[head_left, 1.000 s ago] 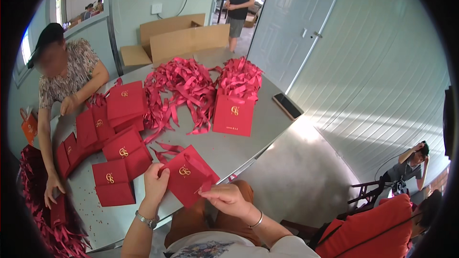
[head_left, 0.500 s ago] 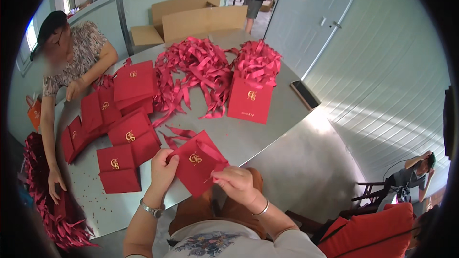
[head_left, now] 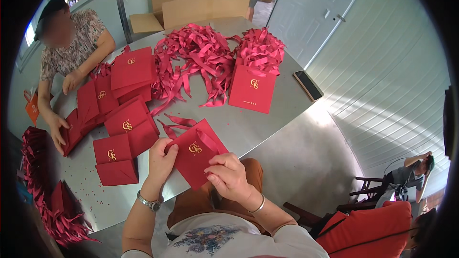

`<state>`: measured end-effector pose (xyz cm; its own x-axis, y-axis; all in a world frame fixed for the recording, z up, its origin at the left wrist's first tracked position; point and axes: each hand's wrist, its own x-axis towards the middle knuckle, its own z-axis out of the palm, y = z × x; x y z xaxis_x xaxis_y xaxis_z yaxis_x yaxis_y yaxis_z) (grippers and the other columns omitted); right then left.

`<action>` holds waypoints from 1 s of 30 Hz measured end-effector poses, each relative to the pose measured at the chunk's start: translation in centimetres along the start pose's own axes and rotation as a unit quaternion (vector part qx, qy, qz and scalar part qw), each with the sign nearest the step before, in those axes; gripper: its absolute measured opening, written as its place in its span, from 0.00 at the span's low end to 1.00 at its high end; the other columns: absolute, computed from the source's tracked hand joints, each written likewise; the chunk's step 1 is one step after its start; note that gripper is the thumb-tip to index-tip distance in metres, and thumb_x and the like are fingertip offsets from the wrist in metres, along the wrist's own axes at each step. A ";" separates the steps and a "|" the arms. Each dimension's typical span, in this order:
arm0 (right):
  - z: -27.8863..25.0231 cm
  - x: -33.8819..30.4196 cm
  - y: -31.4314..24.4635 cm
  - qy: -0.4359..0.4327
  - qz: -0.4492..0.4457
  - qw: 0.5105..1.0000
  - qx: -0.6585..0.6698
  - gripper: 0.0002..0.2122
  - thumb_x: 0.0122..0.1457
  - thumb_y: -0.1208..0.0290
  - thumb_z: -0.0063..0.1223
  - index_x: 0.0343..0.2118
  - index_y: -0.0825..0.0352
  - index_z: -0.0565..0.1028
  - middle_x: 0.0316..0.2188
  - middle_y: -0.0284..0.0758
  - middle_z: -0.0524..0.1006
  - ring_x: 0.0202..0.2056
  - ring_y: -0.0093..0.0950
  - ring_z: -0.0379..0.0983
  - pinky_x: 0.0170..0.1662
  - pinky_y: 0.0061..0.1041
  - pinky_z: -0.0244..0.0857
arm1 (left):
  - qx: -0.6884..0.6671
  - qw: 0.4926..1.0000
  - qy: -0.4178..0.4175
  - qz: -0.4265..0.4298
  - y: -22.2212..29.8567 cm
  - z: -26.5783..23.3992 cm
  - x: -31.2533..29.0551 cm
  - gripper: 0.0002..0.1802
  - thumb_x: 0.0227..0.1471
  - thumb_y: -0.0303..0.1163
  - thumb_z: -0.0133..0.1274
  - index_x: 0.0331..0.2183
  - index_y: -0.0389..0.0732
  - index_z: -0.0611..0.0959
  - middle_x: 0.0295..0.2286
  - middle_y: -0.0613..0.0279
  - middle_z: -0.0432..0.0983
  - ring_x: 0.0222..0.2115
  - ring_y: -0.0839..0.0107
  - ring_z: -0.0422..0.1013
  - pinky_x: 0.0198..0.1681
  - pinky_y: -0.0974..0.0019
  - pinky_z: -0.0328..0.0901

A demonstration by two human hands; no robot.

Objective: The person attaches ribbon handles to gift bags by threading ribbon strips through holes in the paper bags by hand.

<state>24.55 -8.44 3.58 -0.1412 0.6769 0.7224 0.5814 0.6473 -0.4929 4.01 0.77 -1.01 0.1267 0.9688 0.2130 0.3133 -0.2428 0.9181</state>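
Observation:
A flat red paper bag (head_left: 195,155) with a gold emblem is tilted above the table's near edge. My left hand (head_left: 161,160) grips its left edge, thumb on the front. A dark pink ribbon handle (head_left: 206,139) lies across the bag's upper front, and another ribbon (head_left: 179,123) trails from its top left onto the table. My right hand (head_left: 228,177) is closed in a pinch over the bag's right side. A small red bit shows at its fingertips, but what they hold is mostly hidden.
Stacks of folded red bags (head_left: 117,155) lie left on the grey table (head_left: 248,136). Beyond are a ribbon heap (head_left: 191,50), a ribbon-topped bag (head_left: 252,88) and a phone (head_left: 308,86). A co-worker (head_left: 76,43) sits at left; a cardboard box (head_left: 205,12) stands behind.
My right hand has moved up and slightly left over the bag's face. My left hand keeps its grip. The co-worker's hand has moved from the ribbons at left up to a folded bag.

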 end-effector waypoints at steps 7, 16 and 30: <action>1.9 -1.9 1.2 -0.033 0.097 0.990 0.097 0.06 0.57 0.74 0.53 0.37 0.66 0.77 0.24 0.34 0.77 0.28 0.34 0.73 0.36 0.31 0.67 | 0.060 0.997 0.036 0.045 -1.6 0.2 -1.2 0.09 0.45 0.27 0.57 0.31 0.33 0.79 0.26 0.52 0.75 0.27 0.61 0.73 0.31 0.63 0.67; 2.9 -0.7 2.2 -0.006 0.206 0.961 0.186 0.06 0.61 0.77 0.50 0.40 0.69 0.75 0.25 0.34 0.76 0.23 0.21 0.73 0.28 0.19 0.68 | 0.052 0.998 0.023 0.035 0.8 0.3 -0.4 0.07 0.45 0.24 0.56 0.30 0.32 0.78 0.25 0.52 0.74 0.26 0.62 0.73 0.31 0.64 0.66; 5.6 -0.5 3.5 -0.022 0.138 0.989 0.047 0.06 0.55 0.70 0.57 0.33 0.65 0.75 0.26 0.35 0.78 0.28 0.36 0.75 0.33 0.32 0.67 | 0.074 0.996 0.005 0.045 0.8 0.0 -0.7 0.06 0.45 0.23 0.55 0.30 0.33 0.77 0.26 0.52 0.73 0.26 0.58 0.72 0.32 0.63 0.66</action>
<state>22.21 -4.58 -1.21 -0.0234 0.8457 0.5332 0.5259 0.4640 -0.7128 4.18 -0.14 -0.41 0.1522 0.9430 0.2960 0.4364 -0.3328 0.8359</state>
